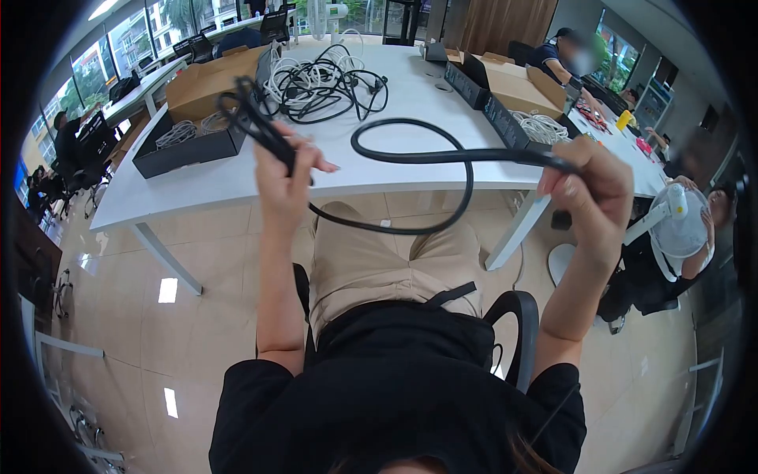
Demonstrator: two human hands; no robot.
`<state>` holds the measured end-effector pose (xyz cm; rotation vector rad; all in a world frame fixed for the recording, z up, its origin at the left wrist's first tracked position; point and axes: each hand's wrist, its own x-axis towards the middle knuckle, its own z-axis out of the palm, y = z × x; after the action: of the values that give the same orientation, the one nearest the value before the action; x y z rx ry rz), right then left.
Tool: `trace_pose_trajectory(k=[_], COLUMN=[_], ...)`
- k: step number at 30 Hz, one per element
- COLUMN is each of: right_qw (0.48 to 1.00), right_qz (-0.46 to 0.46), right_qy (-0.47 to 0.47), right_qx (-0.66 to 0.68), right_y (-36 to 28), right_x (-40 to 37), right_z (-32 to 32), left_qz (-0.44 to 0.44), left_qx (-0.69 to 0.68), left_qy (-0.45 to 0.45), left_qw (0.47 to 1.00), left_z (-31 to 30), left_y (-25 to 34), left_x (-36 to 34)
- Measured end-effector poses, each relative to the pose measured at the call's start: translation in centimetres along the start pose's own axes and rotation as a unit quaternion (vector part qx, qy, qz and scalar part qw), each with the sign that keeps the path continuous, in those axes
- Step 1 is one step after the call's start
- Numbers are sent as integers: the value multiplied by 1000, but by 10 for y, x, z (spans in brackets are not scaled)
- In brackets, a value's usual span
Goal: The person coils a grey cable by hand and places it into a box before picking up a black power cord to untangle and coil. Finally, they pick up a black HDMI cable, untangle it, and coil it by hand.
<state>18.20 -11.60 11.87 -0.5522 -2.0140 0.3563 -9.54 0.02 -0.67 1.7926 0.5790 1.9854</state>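
Observation:
A thick black cable stretches between my two hands and makes one wide loop in the air over the table's front edge and my lap. My left hand is closed around a folded bundle of this cable, and the bundle's upper coils stick up past the fingers. My right hand grips the other stretch of cable between thumb and curled fingers. The cable's end at the right hand is hidden. Behind the left hand, a tangled pile of black cables and white cables lies on the table.
On the white table, an open black box with grey coiled cables stands left. Black boxes stand right, one with white cables. A chair armrest is beside me. People sit at the right, near a white fan.

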Motion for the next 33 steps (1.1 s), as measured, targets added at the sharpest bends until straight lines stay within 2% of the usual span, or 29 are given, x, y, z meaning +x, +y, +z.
trace_pose_trajectory(k=[1,2,3,4,7,9,12,13,16,17,20,21,22,25,27,28,29,30,33], right_qw=[999,996,989,985,978,966,943,941,922,908,869,858,851,831,823,829,824,817,818], right_qz=[3,5,12,13,-20,-13,36,47,99,128,194,213,232,277,288,290,306,323,360], right_qy=[45,90,145,172,195,244,327,332,371,398,454,468,471,482,488,475,473,472,408], right_qx=[7,14,-3,-18,-64,-88,-47,-47,-42,-37,-16,-7,-15,-33,-39,-48,-62,-76,-190], right_y=[-4,-7,-11,-12,1,17,22,33,74,82,106,116,124,142,147,145,149,153,154], right_x=[6,12,18,23,42,51,67,68,51,45,12,1,-9,-45,-66,-75,-85,-95,-123], right_z=[1,2,0,-5,-39,-65,-74,-91,-148,-156,-182,-188,-189,-184,-177,-169,-160,-150,-108], left_qz=[-27,-23,-70,-83,-202,-254,-340,-315,-344,-364,-250,-222,-225,-180,-116,-110,-87,-108,-107], left_qx=[-26,11,8,7,-105,-219,-301,-360,-593,-613,-746,-761,-775,-832,-862,-884,-907,-920,-916], left_qy=[-9,-43,-77,-110,-255,-321,-431,-477,-455,-428,-380,-396,-431,-433,-397,-339,-305,-249,-165], left_qw=[999,999,995,990,940,886,780,738,568,555,487,463,404,297,294,301,279,283,349], left_z=[8,12,20,29,40,45,46,46,47,46,51,50,47,50,51,49,51,47,33], left_y=[-1,-8,-3,3,13,8,11,5,-13,-14,-23,-25,-35,-28,-23,-20,-17,-11,-10], left_x=[-4,-8,-11,-14,-26,-37,-47,-47,-65,-70,-69,-65,-64,-53,-38,-31,-22,-14,10])
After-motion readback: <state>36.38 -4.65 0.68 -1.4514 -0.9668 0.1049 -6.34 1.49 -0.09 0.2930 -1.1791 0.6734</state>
